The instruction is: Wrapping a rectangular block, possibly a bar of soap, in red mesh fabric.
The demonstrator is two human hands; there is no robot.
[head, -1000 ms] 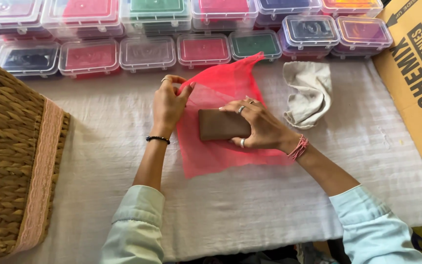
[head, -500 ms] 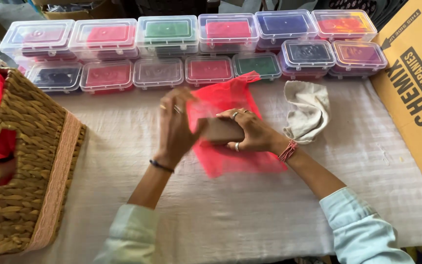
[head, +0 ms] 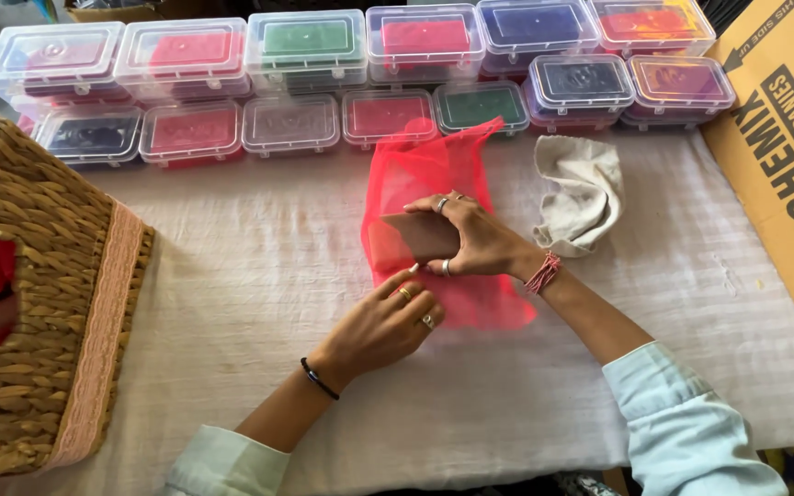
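Observation:
A red sheer net cloth (head: 420, 174) lies on the white table cover, partly wrapped over a brown rectangular block (head: 415, 236). My right hand (head: 475, 241) presses down on the block, fingers curled over its top edge. My left hand (head: 388, 321) pinches the near edge of the red net just below the block. Both wrists carry bands and the fingers wear rings.
A woven basket (head: 34, 303) with a pink ribbon trim and red contents stands at the left. Several clear lidded boxes (head: 305, 50) of coloured items line the back. A crumpled cream cloth (head: 581, 188) lies right of the net. A cardboard box (head: 783, 156) fills the right edge.
My left hand has come down from the net's upper left corner to its near edge. The net now covers part of the block, and the view has shifted right.

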